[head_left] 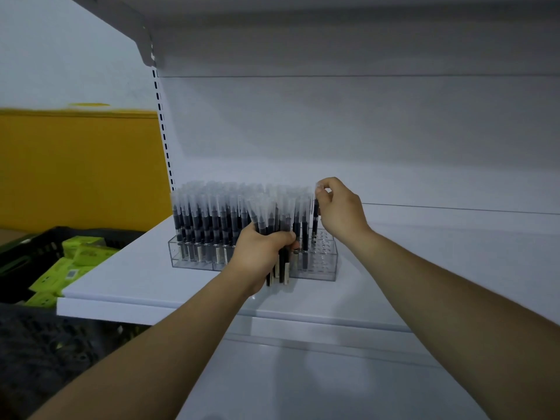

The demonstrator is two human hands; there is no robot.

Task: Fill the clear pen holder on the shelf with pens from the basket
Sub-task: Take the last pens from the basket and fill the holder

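A clear pen holder (325,269) stands on the white shelf (127,277), packed with several upright black pens with frosted caps (206,219); only its right end shows bare holes. In front of the holder, my left hand (260,256) is shut on a bundle of pens (280,225) held upright. My right hand (339,210) pinches the cap of a single pen (315,219) that stands upright over the holder's right end, its tip down among the holes.
A dark basket (33,247) with green boxes (81,253) sits low at the left, beside the shelf edge. An upper shelf (333,34) hangs overhead. A yellow wall panel (81,168) lies behind the basket. The shelf stretches bare to the right.
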